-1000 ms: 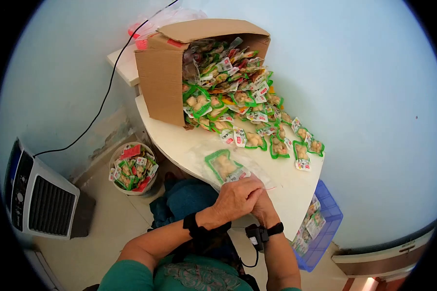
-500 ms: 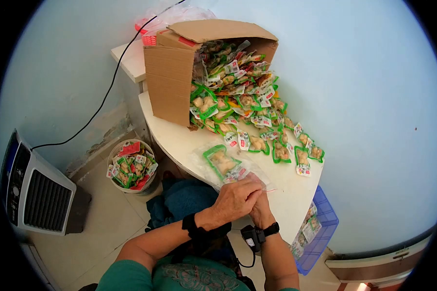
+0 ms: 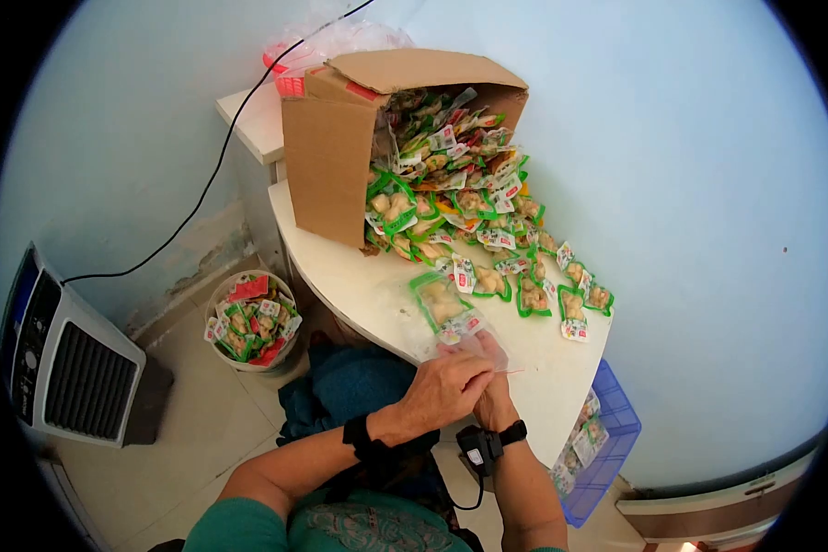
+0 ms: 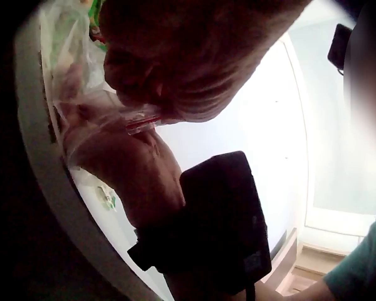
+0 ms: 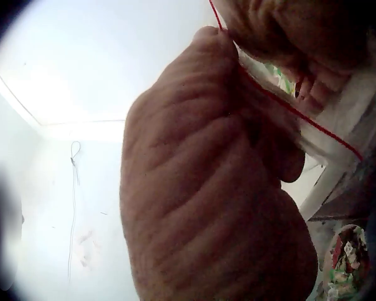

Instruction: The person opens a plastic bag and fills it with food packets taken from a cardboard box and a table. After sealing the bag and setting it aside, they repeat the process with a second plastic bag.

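Note:
A clear plastic bag point(image 3: 412, 333) with a red strip at its mouth lies by the table's near edge. My left hand point(image 3: 440, 394) pinches the bag's mouth between curled fingers and thumb. The right hand point(image 3: 495, 394) reaches into the bag, partly covered by the left. Through the film its fingers show extended, close to a green-edged packet point(image 3: 443, 302) of pale lumps, which lies with the bag. In the left wrist view, plastic wraps the right hand point(image 4: 106, 147). The red strip point(image 5: 313, 125) runs past the left hand point(image 5: 200, 169) in the right wrist view.
A cardboard box point(image 3: 329, 170) lies on its side on the table point(image 3: 524, 368), spilling many similar packets point(image 3: 534, 296). A filled bucket point(image 3: 253, 322) stands at left on the floor beside an air cooler point(image 3: 87, 368). A blue crate point(image 3: 612, 451) holds packets at right.
The packet and bag have shifted right and turned slightly, and the right hand's fingers show more through the plastic. The left hand keeps its pinch. The head view has shifted a little.

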`<state>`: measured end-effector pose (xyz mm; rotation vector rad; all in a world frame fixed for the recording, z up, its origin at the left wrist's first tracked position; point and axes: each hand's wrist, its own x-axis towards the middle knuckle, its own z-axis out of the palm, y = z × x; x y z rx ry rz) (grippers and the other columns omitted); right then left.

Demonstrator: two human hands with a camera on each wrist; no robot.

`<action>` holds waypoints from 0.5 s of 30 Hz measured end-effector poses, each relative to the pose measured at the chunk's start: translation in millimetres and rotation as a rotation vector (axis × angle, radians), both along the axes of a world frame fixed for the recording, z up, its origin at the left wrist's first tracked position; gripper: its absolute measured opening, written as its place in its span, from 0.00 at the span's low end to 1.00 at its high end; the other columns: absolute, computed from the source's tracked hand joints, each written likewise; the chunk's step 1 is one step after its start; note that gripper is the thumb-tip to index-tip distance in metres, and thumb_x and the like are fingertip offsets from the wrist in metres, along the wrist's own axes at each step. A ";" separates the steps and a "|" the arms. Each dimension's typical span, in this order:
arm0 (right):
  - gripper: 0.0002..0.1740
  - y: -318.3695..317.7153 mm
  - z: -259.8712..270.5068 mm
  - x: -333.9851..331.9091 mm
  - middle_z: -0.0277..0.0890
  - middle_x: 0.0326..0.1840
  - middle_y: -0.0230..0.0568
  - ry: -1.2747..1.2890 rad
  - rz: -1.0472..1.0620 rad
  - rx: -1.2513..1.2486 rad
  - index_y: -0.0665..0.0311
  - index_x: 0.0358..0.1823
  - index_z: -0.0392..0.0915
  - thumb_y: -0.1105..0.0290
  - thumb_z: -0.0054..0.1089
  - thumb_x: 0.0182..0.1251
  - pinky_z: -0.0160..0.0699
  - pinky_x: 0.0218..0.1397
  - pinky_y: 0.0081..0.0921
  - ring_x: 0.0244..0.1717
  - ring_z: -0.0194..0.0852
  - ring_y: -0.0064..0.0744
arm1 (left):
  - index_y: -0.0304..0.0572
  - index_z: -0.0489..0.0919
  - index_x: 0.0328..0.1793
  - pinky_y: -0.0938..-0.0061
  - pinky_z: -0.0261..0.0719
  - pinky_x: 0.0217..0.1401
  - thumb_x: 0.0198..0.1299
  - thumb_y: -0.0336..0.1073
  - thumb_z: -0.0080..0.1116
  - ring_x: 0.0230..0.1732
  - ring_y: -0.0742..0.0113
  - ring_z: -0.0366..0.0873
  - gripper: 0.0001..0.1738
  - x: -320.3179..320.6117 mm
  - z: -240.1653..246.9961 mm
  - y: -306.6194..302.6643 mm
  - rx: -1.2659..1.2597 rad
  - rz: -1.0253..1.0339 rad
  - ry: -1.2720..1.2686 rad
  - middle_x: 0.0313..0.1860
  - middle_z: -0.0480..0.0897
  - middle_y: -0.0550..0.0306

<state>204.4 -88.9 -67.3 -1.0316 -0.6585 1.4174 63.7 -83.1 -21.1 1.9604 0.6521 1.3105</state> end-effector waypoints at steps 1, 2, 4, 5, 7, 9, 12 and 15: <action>0.21 -0.7 -1.6 -0.1 0.74 0.62 0.47 0.023 -0.004 0.022 0.63 0.69 0.61 0.62 0.37 0.82 0.79 0.62 0.36 0.57 0.77 0.40 | 0.37 0.83 0.41 0.62 0.80 0.37 0.59 0.29 0.63 0.35 0.48 0.82 0.05 -0.8 0.7 -0.2 0.004 0.003 -0.007 0.33 0.83 0.46; 0.21 -0.9 -2.7 -0.9 0.74 0.62 0.48 0.046 -0.008 0.044 0.64 0.68 0.61 0.63 0.37 0.82 0.79 0.63 0.36 0.58 0.77 0.41 | 0.37 0.83 0.41 0.62 0.80 0.37 0.59 0.29 0.63 0.34 0.48 0.82 0.05 -1.6 1.3 -0.4 0.008 0.006 -0.014 0.33 0.83 0.46; 0.20 0.0 5.7 -8.3 0.73 0.63 0.48 0.049 -0.013 0.108 0.67 0.68 0.61 0.67 0.41 0.80 0.79 0.63 0.35 0.59 0.76 0.40 | 0.37 0.83 0.41 0.62 0.80 0.36 0.59 0.28 0.63 0.34 0.48 0.82 0.05 -4.2 2.0 0.1 -0.003 -0.002 0.007 0.32 0.83 0.46; 0.21 -0.9 11.8 -12.2 0.72 0.63 0.47 0.028 -0.015 0.150 0.69 0.69 0.61 0.71 0.45 0.78 0.78 0.63 0.33 0.59 0.76 0.38 | 0.37 0.83 0.41 0.63 0.80 0.36 0.59 0.28 0.63 0.34 0.48 0.82 0.05 -5.2 2.3 0.5 -0.010 -0.006 0.017 0.32 0.83 0.46; 0.24 -6.9 26.7 -19.9 0.71 0.65 0.47 -0.019 -0.050 0.185 0.72 0.70 0.61 0.75 0.49 0.76 0.78 0.64 0.31 0.61 0.75 0.38 | 0.36 0.83 0.41 0.63 0.80 0.37 0.59 0.29 0.63 0.34 0.48 0.82 0.06 -4.5 0.4 0.9 0.001 0.018 -0.018 0.33 0.83 0.46; 0.26 -13.5 36.6 -24.0 0.70 0.66 0.49 -0.075 -0.114 0.172 0.73 0.71 0.59 0.76 0.51 0.75 0.78 0.64 0.31 0.62 0.74 0.38 | 0.36 0.83 0.41 0.64 0.80 0.37 0.59 0.29 0.64 0.34 0.49 0.82 0.06 -3.5 -2.5 0.9 -0.027 0.031 -0.031 0.33 0.83 0.46; 0.28 -31.5 31.5 -24.6 0.71 0.65 0.49 -0.027 -0.270 0.077 0.73 0.72 0.59 0.76 0.53 0.74 0.77 0.65 0.31 0.64 0.74 0.38 | 0.36 0.83 0.40 0.64 0.80 0.36 0.59 0.29 0.64 0.33 0.49 0.83 0.06 -3.6 -3.6 1.4 -0.088 0.037 -0.024 0.33 0.84 0.45; 0.22 -53.3 45.2 -14.0 0.77 0.60 0.48 -0.165 -0.167 -0.007 0.73 0.67 0.67 0.76 0.54 0.74 0.82 0.59 0.30 0.58 0.80 0.39 | 0.36 0.83 0.40 0.65 0.80 0.35 0.59 0.29 0.64 0.32 0.50 0.83 0.05 -4.0 -2.5 0.9 -0.085 0.041 -0.023 0.33 0.84 0.46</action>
